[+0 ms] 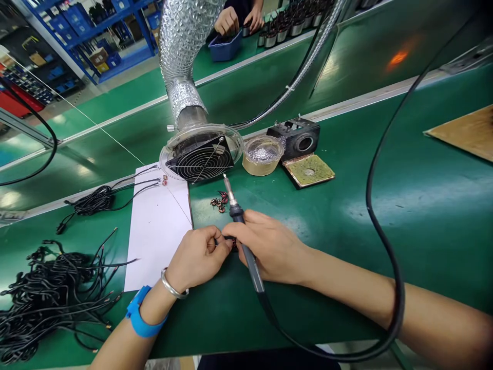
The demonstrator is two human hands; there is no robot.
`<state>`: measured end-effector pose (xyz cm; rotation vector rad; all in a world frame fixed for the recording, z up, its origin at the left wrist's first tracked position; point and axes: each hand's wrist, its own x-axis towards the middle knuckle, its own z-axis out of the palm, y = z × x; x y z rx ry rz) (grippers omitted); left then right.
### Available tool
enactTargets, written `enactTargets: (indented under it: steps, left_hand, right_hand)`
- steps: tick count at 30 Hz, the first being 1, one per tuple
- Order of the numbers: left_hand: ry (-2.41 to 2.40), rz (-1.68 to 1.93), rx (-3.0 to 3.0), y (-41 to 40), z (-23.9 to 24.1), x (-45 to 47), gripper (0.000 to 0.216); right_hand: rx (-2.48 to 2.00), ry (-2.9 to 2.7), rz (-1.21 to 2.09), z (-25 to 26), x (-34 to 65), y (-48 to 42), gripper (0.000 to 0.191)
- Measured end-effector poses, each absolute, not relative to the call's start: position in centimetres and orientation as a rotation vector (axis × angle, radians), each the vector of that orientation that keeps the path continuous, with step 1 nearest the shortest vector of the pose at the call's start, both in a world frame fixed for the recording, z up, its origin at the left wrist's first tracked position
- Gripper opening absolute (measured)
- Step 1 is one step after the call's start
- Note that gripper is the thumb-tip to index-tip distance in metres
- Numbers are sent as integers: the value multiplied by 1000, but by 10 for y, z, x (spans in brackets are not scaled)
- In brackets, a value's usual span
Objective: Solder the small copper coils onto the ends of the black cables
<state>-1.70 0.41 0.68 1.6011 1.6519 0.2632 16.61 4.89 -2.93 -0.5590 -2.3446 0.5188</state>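
The right hand (269,246) rests on the green desk (385,205) with a soldering iron (242,236) lying across it; the iron's tip points up and away toward the fume extractor fan (202,156), clear of any work. The right fingers meet those of the left hand (198,257) over a small dark coil part (230,241), which sits on the desk between the two hands, largely hidden. Both sets of fingers are pinched closed on this part. The left wrist carries a metal bangle (173,288) and a blue wrist strap (140,313).

Just beyond the hands, a small cluster of wound coils (219,201) lies near the edge of a white sheet (156,231). A solder pot (262,154) stands beside the fan, with an iron stand and sponge (304,164) to its right. Bundles of black wires (50,298) lie at the left. The iron's black cable (379,231) loops over the right forearm. Another person's hands (239,20) work at a blue bin (225,46) on the far desk.
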Motion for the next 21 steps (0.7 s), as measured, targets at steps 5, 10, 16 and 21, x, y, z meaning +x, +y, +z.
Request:
enactTargets:
  steps: [5, 10, 16, 21]
  left_hand:
    - [1616, 360, 1564, 6, -2, -18, 18]
    - [1575, 461, 1376, 5, -9, -19, 17]
    - [1600, 416, 1384, -1, -1, -15, 31]
    - [1620, 327, 1343, -5, 2, -12, 35]
  right_hand:
    - [-584, -2289, 477, -27, 170, 47, 26]
    - [-477, -2178, 601, -37, 184, 47, 31]
    - [-474, -2314, 596, -46, 185, 45, 24]
    - [-504, -2158, 683, -44, 188, 47, 28]
